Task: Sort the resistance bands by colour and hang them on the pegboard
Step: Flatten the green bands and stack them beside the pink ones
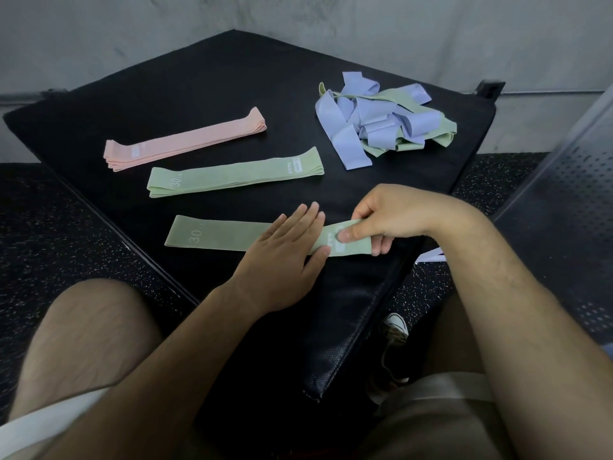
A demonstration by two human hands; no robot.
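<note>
A single green band (215,233) lies flat near the front of the black padded surface (205,94). My right hand (388,217) pinches its right end between thumb and fingers. My left hand (285,257) rests flat, fingers spread, on the band's middle. Behind it sits a neat stack of green bands (235,172), and farther back a stack of pink bands (185,141). A tangled heap of purple and green bands (381,121) lies at the back right. No pegboard is in view.
The padded surface stands in a corner of grey walls (431,34). A perforated dark metal seat (570,194) is at the right. Speckled dark floor (49,244) surrounds the pad. My knees and a shoe (394,330) are below the front edge.
</note>
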